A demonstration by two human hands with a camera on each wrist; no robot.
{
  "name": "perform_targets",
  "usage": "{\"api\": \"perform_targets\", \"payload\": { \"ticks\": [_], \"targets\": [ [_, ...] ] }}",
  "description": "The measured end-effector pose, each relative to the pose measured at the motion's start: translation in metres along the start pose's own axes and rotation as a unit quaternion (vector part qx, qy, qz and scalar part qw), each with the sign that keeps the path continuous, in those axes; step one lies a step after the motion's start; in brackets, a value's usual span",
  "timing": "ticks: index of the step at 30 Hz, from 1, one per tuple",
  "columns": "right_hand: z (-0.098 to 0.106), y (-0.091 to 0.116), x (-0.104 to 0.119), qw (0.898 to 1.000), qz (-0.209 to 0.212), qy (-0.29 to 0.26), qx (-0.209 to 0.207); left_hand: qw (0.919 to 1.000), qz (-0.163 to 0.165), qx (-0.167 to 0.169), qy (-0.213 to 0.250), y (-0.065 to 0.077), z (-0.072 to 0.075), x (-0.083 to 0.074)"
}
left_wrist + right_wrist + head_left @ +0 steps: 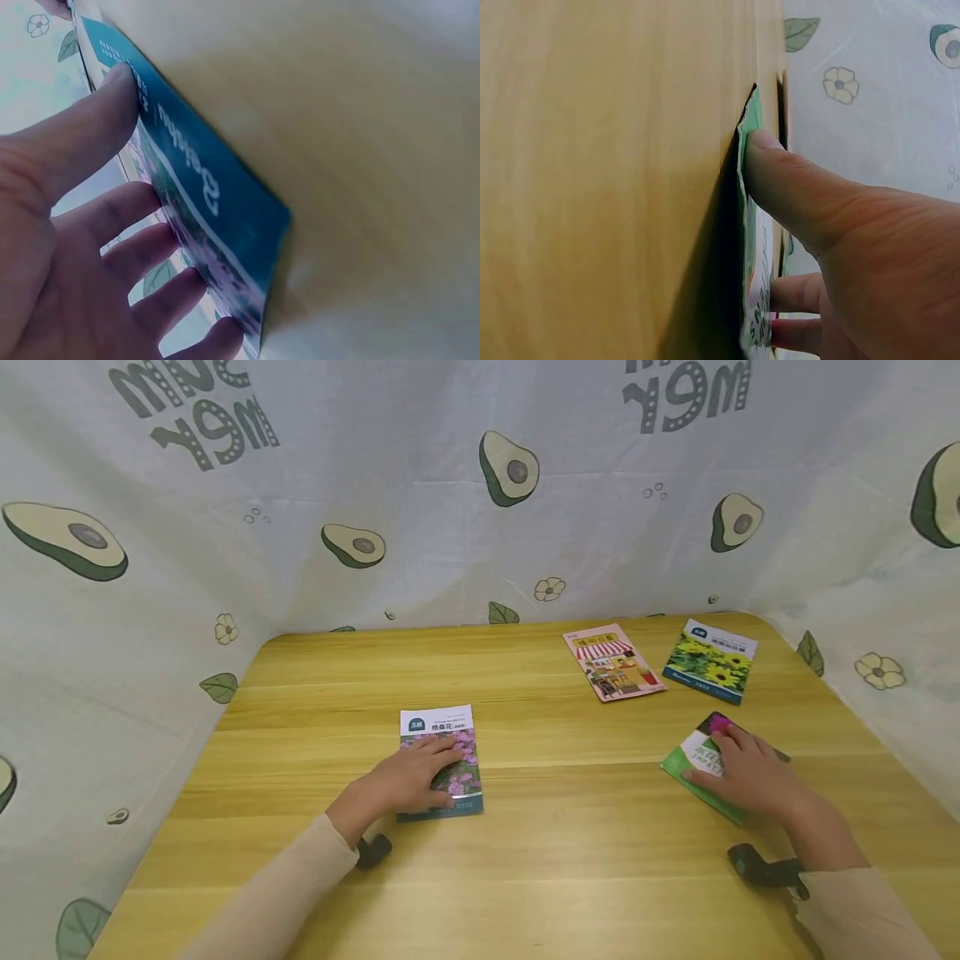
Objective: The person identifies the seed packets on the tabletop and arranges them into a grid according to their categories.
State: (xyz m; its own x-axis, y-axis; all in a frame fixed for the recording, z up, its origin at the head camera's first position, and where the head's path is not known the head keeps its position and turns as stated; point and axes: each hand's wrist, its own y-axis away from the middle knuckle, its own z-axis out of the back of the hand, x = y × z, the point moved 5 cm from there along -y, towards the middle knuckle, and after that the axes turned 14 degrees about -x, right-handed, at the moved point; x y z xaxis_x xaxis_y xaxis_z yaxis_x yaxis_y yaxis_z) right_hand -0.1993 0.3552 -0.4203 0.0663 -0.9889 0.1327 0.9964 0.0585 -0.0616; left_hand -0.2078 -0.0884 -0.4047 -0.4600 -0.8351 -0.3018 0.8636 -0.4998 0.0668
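Observation:
On the left of the table lies a seed packet with pink flowers (467, 768), white at the top with a teal band. My left hand (408, 777) rests on its face, thumb and fingers spread; the left wrist view shows the fingertips touching the printed side. Toward the right is a green and white seed packet (697, 760) with a magenta patch, lying at a slant. My right hand (753, 772) covers part of it, thumb and fingers touching its face. In the right wrist view, one edge of that green packet (751, 180) stands above a dark shadow.
Behind the right hand lie a pink packet with a shop drawing (615, 664) and a yellow-flower seed packet (708, 662), side by side. Beyond the wooden table (540, 860) hangs a white cloth printed with avocados (435, 468). Both wrists wear dark straps.

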Motion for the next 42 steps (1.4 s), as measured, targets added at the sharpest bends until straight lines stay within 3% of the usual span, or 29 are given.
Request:
{"api": "perform_targets", "payload": {
  "ticks": [12, 23, 42],
  "targets": [
    [0.002, 0.0, 0.003, 1.0, 0.001, 0.004, 0.001, 0.9987, 0.006, -0.005, 0.049, 0.018, 0.006, 0.03],
    [0.002, 0.001, 0.002, 1.0, 0.0, 0.0, 0.013, 0.9988, 0.018, -0.015, 0.044, 0.031, 0.012, 0.049],
    [0.007, 0.001, -0.004, 0.998, 0.044, -0.036, 0.019, 0.998, 0.012, -0.033, 0.053, 0.042, 0.019, 0.061]
  ]
}}
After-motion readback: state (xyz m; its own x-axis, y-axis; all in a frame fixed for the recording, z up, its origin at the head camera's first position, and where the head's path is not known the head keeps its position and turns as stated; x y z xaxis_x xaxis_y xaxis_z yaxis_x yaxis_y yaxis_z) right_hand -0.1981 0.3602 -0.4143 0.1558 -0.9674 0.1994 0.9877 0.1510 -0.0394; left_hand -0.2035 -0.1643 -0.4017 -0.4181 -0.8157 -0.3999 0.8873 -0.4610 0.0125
